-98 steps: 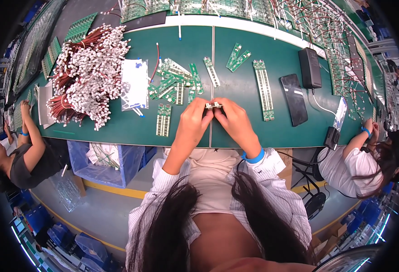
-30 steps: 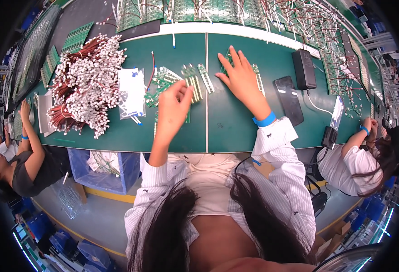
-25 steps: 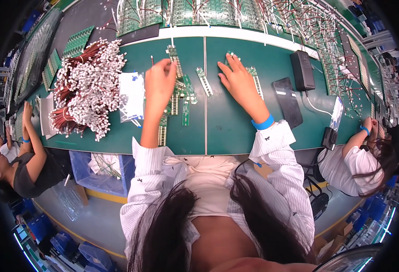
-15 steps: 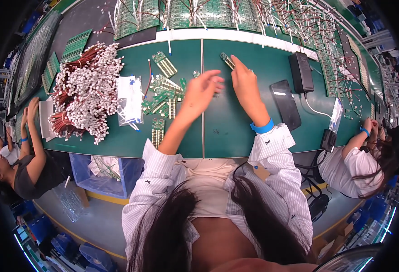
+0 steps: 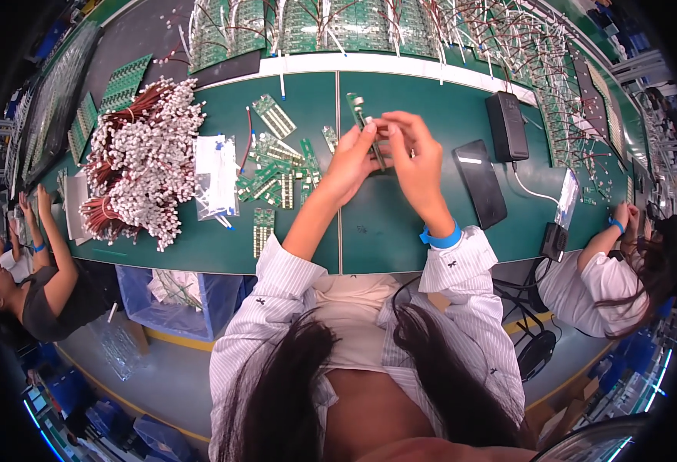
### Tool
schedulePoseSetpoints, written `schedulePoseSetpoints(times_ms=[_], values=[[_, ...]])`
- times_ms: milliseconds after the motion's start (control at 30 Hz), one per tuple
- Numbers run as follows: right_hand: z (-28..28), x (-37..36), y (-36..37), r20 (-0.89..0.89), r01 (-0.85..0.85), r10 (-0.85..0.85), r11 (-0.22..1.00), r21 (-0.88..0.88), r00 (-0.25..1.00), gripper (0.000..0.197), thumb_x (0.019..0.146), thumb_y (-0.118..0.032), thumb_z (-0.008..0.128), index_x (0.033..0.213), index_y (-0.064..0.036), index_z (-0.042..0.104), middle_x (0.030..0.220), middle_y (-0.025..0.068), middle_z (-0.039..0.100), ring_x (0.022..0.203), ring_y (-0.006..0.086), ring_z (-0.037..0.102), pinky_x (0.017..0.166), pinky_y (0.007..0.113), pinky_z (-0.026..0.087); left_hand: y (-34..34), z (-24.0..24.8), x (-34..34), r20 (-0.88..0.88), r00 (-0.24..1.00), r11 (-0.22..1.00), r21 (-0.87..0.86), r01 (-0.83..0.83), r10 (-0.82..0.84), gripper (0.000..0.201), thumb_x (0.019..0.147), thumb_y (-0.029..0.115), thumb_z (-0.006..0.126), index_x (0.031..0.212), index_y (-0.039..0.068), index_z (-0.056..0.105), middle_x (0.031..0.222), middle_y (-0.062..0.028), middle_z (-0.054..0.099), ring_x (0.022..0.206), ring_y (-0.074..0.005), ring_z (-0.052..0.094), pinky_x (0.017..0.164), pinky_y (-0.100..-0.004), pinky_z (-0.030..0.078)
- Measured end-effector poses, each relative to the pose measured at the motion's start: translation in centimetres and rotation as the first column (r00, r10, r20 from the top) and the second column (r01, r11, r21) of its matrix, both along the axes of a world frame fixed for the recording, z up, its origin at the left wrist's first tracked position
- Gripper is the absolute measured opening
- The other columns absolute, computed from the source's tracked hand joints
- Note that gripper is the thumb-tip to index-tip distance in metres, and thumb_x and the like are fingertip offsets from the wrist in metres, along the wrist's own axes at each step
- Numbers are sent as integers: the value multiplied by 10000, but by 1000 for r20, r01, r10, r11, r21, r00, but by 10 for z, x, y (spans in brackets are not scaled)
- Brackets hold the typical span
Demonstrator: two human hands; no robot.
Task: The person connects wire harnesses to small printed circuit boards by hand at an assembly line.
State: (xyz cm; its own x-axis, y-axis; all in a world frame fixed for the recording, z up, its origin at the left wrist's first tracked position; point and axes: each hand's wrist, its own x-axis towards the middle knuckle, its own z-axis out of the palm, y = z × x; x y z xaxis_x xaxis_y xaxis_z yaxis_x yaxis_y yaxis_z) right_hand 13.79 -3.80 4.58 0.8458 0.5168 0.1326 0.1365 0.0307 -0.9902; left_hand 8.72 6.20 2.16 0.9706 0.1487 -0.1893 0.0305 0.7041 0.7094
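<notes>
A narrow green circuit board (image 5: 356,106) stands up between my hands above the green table, tilted, its upper end showing past my fingertips. My left hand (image 5: 346,164) is closed on it, thumb along its side. From the other side my right hand (image 5: 416,154) pinches at the same board, with a blue band on that wrist. The fingers partly cover the board's lower part. Left of my left hand lies a loose pile of small green circuit boards (image 5: 265,181), with single boards (image 5: 274,115) around it.
Bundles of red-brown wires with white connectors (image 5: 142,154) heap on the left, beside a clear bag (image 5: 215,177). A black phone (image 5: 480,183) and a black power adapter (image 5: 508,127) lie on the right. Wired board panels (image 5: 315,27) line the back. Other people work at both sides.
My left hand has moved up and right to the board. My right hand has turned, and the board now stands more upright between both hands.
</notes>
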Motion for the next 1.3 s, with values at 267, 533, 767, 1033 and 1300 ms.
schedulePoseSetpoints(times_ms=[267,533,767,1033,1300], values=[[1,8,-6,-158,-128,80,937,-325,984,231,790,-167,589,687,-29,434,576,52,436,476,139,463,438,296,361,-2,-6,-9,-16,986,959,232,165,-166,296,923,215,363,990,-46,486,747,-84,567,634,-157,587,552,-243,477],[-12,12,-4,466,192,5,907,-374,885,223,795,-196,568,739,-33,427,636,71,478,535,221,510,479,344,388,2,-23,-8,-63,992,896,427,125,-109,195,906,150,399,947,-14,496,701,-47,544,511,-88,480,471,-196,387],[-10,6,-3,463,246,-29,876,-415,886,198,796,-184,559,721,-38,448,664,74,502,546,237,509,485,354,389,-5,-21,-8,46,999,874,485,-36,15,157,889,98,406,963,-3,502,634,-23,526,517,-60,468,460,-190,360],[-8,5,-1,453,247,-99,927,-282,886,171,786,-145,571,689,-37,481,625,64,492,488,198,484,447,312,375,-5,-19,-6,-60,994,782,622,-35,92,190,895,136,400,948,-12,506,658,-59,583,477,-60,482,407,-196,361],[-11,21,-3,634,364,-132,896,-252,762,180,742,-123,617,723,-20,470,726,80,494,641,225,495,545,323,390,5,0,-14,-85,996,870,493,5,42,246,895,143,382,1011,-27,515,715,-64,599,469,-38,420,421,-171,343]])
